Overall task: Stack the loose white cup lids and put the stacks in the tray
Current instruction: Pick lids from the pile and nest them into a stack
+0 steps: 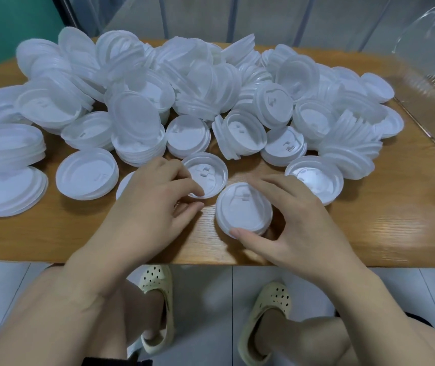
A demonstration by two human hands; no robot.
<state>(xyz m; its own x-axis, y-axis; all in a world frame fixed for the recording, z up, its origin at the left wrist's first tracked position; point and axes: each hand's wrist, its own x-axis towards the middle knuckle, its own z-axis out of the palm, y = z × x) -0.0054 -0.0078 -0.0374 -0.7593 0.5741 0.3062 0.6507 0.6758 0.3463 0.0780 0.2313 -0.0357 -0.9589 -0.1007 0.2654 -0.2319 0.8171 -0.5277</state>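
Note:
A big heap of loose white cup lids [184, 83] covers the far half of the wooden table [369, 233]. My right hand [285, 220] grips a short stack of lids [244, 210] near the front edge, thumb on its near rim and fingers curled over its right side. My left hand [153, 199] pinches the near rim of an upturned single lid [206, 175] just left of that stack. Another lid lies partly hidden under my left hand. No tray is plainly visible.
Short stacks of lids [8, 146] stand at the table's left. An upturned lid [314, 180] lies right of my right hand. A clear plastic dome [433, 35] stands at the far right beside a metal-edged surface [427, 120]. My knees and sandalled feet show below the table edge.

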